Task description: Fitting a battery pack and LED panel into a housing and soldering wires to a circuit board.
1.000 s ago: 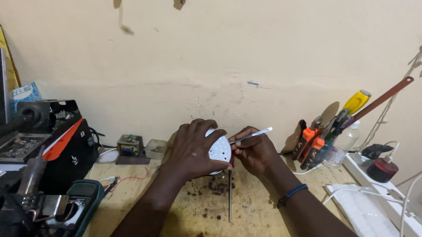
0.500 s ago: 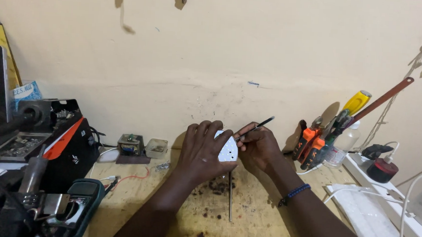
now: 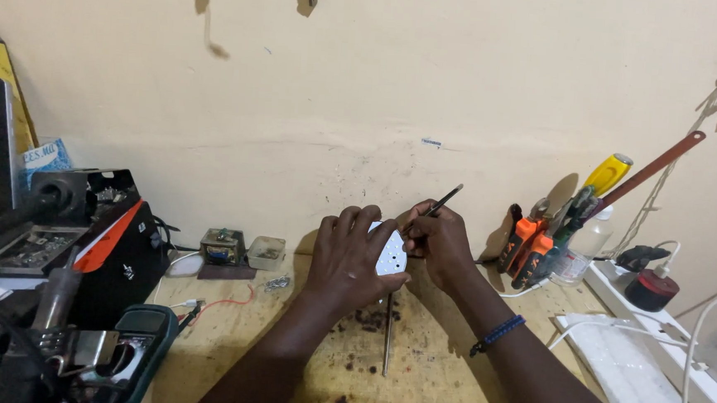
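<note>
Cream plaster fills the background, scuffed and pencil-marked just above a stained wooden workbench that is speckled with dark burn spots. Far left on the bench sits a black case with an orange stripe, a dark tool handle lying across it, and in front of that a teal-cased multimeter with clips and cables heaped beside it. A red wire trails from there toward a small open electronic module and a little clear box of bits, both standing against the wall.

At the centre, the left hand is curled over a small white perforated disc, fingers wrapped across its top and the thumb below, holding it up off the bench, close to the wall. The right hand, just beside it and touching the disc's right edge, pinches a thin dark tool between thumb and forefingers; its free end slants up and to the right (whether the lower tip actually meets the disc is hidden by the fingers). A blue beaded bracelet circles the right wrist. A slim metal rod lies on the bench below the hands.

Further right, orange-handled tools, a yellow-handled screwdriver and a clear plastic bottle lean in the corner, then a white power strip with white cables plugged in.
</note>
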